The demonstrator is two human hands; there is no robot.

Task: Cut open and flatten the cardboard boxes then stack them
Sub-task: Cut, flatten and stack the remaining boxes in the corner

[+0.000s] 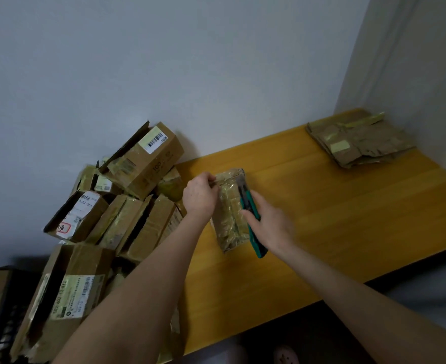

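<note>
While on the table (321, 219), box (228, 206) between left fingers (211, 179), teal cutter (254, 241) within right fingers (250, 214).

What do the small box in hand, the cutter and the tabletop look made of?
Small box: brown cardboard under glossy clear tape, which shines and crinkles. Cutter: teal body, probably plastic; its dark tip is too blurred to judge. Tabletop: yellow wood or wood-look laminate, smooth, with faint grain lines.

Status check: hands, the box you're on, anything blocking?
Left hand grips top edge of small taped box; right hand holds teal knife against its side. Flattened stack at far corner, uncut pile left. Nothing blocking the cut.
</note>
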